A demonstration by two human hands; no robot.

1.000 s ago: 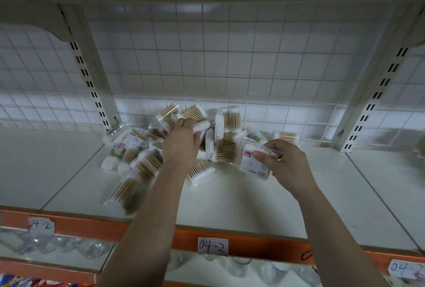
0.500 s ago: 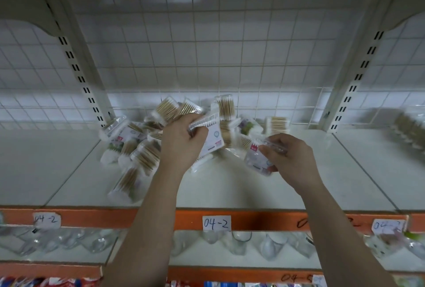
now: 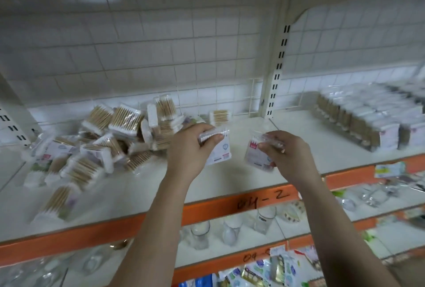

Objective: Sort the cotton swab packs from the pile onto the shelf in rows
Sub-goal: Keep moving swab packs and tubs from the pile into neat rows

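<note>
Swab packs lie in a loose pile on the left part of the white shelf, heaped against the back wall, some flat, some on edge. The left hand is just right of the pile. Its fingers curl over the top edge of one pack with the thumb under that edge, and the pack hangs below with its printed face toward the camera. The right hand is near it, with a gap between the two. It pinches the top of a second pack, which is clear with a red mark at its upper corner. Both held packs are over the bare middle of the shelf; whether their lower edges touch it cannot be told.

Beyond the slotted upright, on the right section, more packs stand on edge in tight rows, blurred. The orange front edge of the shelf bears a handwritten "04-2". Clear glasses stand on the level below, and coloured packets lie under that.
</note>
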